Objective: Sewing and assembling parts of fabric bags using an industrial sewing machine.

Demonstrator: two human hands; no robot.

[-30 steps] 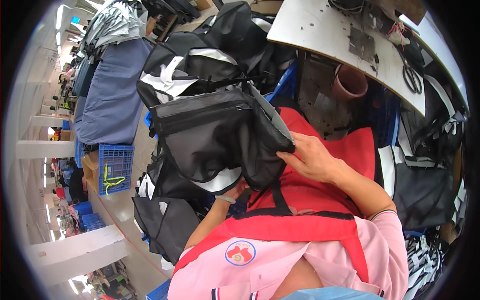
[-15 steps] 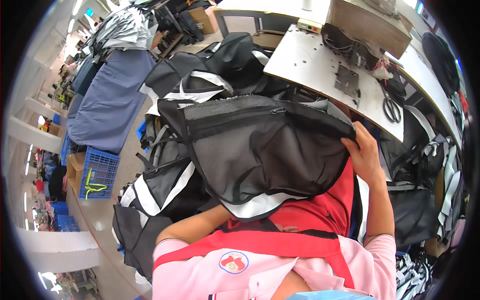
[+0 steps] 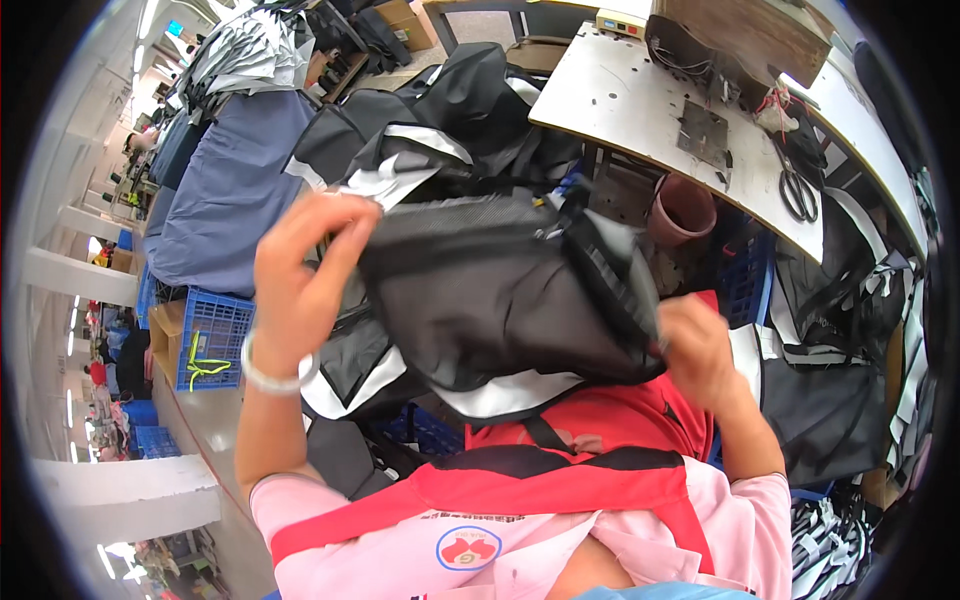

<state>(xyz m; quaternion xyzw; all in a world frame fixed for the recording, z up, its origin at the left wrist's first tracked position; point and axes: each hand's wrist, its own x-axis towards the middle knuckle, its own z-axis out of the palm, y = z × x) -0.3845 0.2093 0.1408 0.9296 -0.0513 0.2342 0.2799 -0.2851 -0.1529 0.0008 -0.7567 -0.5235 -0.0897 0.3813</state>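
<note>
A black mesh fabric piece [image 3: 480, 310] with a zipper along its upper part and a white strip on its lower edge hangs in front of me, blurred by motion. My left hand [image 3: 315, 265], with a white bracelet on its wrist, pinches its upper left corner between thumb and fingers. At the right edge my right hand [image 3: 695, 345] is closed on the fabric, its fingers smeared. The piece's right side folds inward there. Below it lies the red apron [image 3: 640, 425] over my lap.
Black and white fabric pieces [image 3: 470, 100] are heaped beyond. A white sewing table [image 3: 610, 90] with scissors [image 3: 797, 195] stands at the far right, a reddish-brown bucket [image 3: 682, 210] under it. Blue crate [image 3: 215, 335] stands left, near blue-grey cloth [image 3: 235, 190]. More black fabric [image 3: 825, 400] lies right.
My left hand has come up from behind the fabric to its upper left corner. My right hand has moved down and slightly left, folding the right side inward and uncovering the bucket.
</note>
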